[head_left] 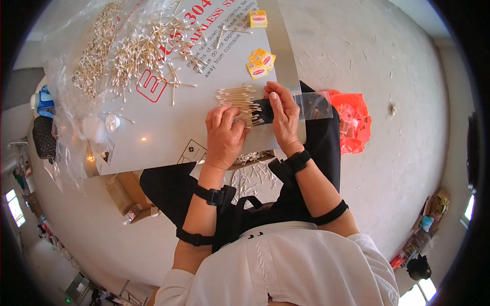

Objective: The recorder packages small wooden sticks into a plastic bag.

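Observation:
A row of wooden-stemmed cotton swabs (pixel 236 94) lies side by side on the table's near right part. My left hand (pixel 224 130) is closed over the near end of this row, its fingers bent onto the swabs. Beside it my right hand (pixel 286 115) grips a flat plastic pouch (pixel 317 105), thumb on top. The pouch's clear end sticks out past the table edge, and a dark part (pixel 264 113) shows between my hands, next to the swab tips. My fingers hide where the swabs and pouch meet.
Loose cotton swabs (pixel 138 58) spill from a big clear bag (pixel 64 102) at the far left. Small yellow packets (pixel 261 62) and a yellow box (pixel 258 19) lie at the far right. A white round tub (pixel 112 122) stands left. A red bag (pixel 352 122) is right of my leg; a cardboard box (pixel 125 191) lies below.

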The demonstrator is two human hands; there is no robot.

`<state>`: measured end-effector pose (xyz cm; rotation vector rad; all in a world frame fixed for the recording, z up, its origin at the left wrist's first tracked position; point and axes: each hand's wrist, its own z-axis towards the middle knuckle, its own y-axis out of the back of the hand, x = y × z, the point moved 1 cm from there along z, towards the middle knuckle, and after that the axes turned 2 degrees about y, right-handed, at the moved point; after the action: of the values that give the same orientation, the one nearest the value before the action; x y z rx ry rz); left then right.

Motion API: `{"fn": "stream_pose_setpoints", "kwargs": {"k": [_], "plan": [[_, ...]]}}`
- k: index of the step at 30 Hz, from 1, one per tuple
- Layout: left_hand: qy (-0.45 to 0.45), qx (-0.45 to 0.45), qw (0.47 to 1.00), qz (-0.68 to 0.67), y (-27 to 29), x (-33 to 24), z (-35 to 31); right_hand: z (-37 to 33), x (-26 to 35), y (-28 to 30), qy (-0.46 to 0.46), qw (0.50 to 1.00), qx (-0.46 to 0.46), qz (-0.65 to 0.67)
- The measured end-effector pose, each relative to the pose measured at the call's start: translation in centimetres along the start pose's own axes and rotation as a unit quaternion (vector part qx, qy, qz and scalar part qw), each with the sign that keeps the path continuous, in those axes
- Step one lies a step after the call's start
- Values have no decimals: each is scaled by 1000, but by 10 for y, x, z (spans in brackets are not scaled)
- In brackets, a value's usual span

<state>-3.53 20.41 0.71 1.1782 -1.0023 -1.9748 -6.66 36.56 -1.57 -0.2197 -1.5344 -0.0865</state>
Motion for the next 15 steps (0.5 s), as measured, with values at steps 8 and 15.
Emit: {"fn": "stream_pose_setpoints", "kwargs": {"k": [8, 15], "plan": [[8, -30, 1000, 5, -2, -4, -19, 0, -10, 3, 23, 1000, 7, -12], [42, -21, 999, 19, -6, -4, -16, 0, -8, 2, 53, 997, 2, -49]]}}
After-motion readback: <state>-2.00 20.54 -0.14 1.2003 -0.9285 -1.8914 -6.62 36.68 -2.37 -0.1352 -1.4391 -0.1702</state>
